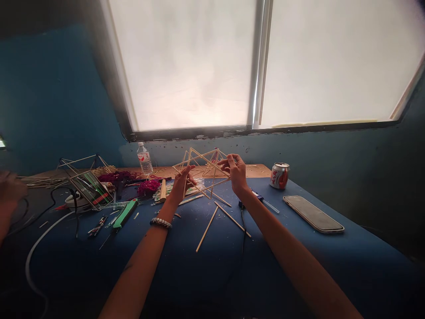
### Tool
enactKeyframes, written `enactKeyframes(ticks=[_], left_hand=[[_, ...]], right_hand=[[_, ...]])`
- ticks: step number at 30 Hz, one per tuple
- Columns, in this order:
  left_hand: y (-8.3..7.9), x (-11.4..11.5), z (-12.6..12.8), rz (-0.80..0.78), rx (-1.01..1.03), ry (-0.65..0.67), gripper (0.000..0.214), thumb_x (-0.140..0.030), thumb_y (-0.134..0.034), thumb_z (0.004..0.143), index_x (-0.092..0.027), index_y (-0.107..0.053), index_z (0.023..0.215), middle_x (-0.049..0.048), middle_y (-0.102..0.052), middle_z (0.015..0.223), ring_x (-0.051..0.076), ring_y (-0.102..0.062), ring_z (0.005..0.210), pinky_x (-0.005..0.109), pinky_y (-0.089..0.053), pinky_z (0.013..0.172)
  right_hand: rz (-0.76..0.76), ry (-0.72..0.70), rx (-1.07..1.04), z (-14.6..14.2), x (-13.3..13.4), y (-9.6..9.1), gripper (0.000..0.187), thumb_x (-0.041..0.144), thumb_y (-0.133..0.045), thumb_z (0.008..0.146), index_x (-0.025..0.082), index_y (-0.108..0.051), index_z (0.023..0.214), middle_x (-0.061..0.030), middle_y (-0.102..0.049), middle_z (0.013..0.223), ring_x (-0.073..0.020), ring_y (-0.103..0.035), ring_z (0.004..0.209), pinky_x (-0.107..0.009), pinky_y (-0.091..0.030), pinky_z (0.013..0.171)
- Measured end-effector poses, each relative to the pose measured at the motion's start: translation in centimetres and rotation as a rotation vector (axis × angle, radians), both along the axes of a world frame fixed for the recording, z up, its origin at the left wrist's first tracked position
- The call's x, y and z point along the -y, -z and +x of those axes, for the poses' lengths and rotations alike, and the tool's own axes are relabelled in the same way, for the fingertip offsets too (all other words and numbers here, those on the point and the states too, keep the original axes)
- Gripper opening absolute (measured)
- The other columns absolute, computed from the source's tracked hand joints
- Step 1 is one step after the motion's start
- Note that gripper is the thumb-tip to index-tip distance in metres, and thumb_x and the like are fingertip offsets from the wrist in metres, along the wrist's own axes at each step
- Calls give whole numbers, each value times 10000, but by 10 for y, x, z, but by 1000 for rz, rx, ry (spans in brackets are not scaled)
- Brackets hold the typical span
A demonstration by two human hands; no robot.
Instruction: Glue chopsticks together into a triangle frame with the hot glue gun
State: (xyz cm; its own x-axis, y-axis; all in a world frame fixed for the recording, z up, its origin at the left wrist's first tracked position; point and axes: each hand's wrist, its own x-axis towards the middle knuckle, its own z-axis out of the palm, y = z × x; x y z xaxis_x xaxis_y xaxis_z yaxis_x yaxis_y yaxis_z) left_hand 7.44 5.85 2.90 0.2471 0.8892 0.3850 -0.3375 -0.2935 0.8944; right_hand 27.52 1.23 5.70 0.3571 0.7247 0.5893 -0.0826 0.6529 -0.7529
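Blue tbl [186, 274], red-lettered can [279, 176]; L hand [181, 184], R hand [236, 172] hold stick frame [214, 174].

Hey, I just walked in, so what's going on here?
A person is handling a frame of thin sticks above a blue table. The left hand holds it, while the right hand's fingers are at its right side; whether they grip is hard to tell. Two loose sticks lie on the table below. A phone and a can stand off to the right, and someone else's blurred hand shows at the left edge.
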Motion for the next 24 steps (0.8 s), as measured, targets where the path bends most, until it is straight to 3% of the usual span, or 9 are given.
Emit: enactKeyframes(ticks=[3,5,9,13,18,24], left_hand=[[-1,4,0,8,-14,6,620,-618,-717,737,-189,-652,1180,-78,-477,565,97,-590,551,226,-505,605],[-1,5,1,8,-21,6,602,-606,-724,738,-186,-657,1164,-80,-464,562,95,-586,550,222,-498,595],[-1,5,2,8,-35,23,546,-602,-720,741,-182,-680,1088,-82,-440,557,94,-576,549,218,-483,585],[-3,9,1,-23,-14,81,562,-601,-711,755,-197,-653,1142,-86,-400,554,90,-554,550,204,-455,559],[-3,20,-2,-149,-48,350,509,-576,-735,755,-179,-649,1062,-87,-338,541,73,-423,491,210,-387,498],[4,17,-5,-203,-163,523,440,-574,-741,751,-195,-660,959,-78,-309,545,61,-319,454,205,-327,435]], right_hand=[[22,62,15,-2,1,1,407,633,-514,892,233,-512,815,43,-535,530,-130,-517,498,-273,-479,571],[41,100,38,-4,2,1,509,692,-427,910,232,-508,708,38,-479,494,-121,-460,453,-271,-435,518],[26,155,94,-7,5,0,630,740,-328,916,234,-459,565,4,-468,493,-127,-458,462,-284,-416,508],[-52,122,-91,3,2,-2,553,692,-395,897,228,-511,619,-7,-492,568,-133,-473,497,-274,-424,473],[-117,-50,-214,16,0,-4,310,534,-580,788,226,-574,758,22,-485,606,-121,-467,514,-249,-442,462],[-205,-480,124,-1,8,-2,332,479,-747,694,197,-650,840,42,-523,634,-93,-463,515,-224,-426,467]])
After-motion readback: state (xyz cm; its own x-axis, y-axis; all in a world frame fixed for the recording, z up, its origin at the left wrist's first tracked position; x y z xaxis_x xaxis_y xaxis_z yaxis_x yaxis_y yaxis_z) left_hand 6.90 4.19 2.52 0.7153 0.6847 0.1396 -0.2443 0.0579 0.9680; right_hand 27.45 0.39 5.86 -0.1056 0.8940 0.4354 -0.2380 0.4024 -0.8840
